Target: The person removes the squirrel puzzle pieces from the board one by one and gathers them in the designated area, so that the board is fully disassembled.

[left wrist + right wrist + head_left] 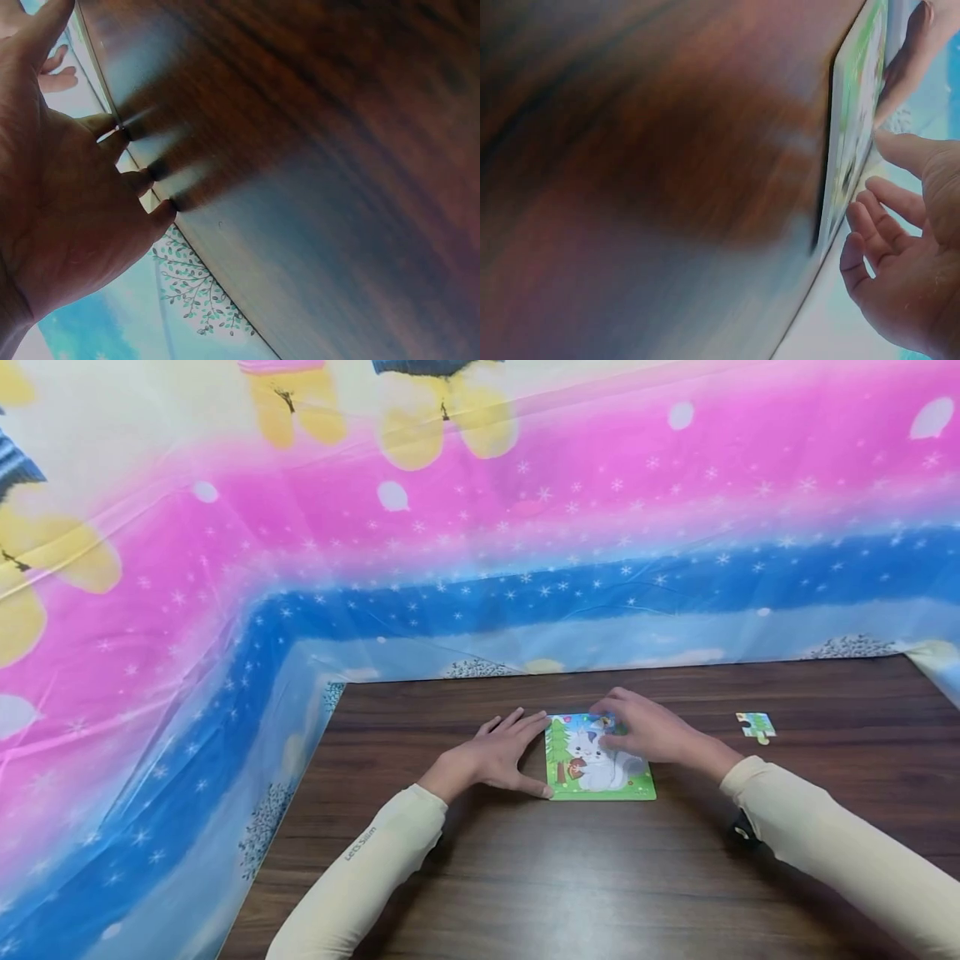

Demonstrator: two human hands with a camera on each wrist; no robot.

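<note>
A square jigsaw puzzle (600,768) with a white cartoon animal, green trees and a green border lies flat on the table. My left hand (504,758) is spread along its left side, index fingertip at the upper left corner and thumb at the lower left one. Over the upper right part of the puzzle is my right hand (647,727), thumb low over the picture and covering some of it. The right wrist view has this hand's fingers (889,225) loosely bent, with no piece visible between them, close beside the puzzle's raised edge (840,142).
One loose puzzle piece (759,725), green and light blue, lies on the table to the right of the right hand. The dark wooden table (585,877) ends at a printed pink and blue cloth (480,602) hanging behind it and along the left.
</note>
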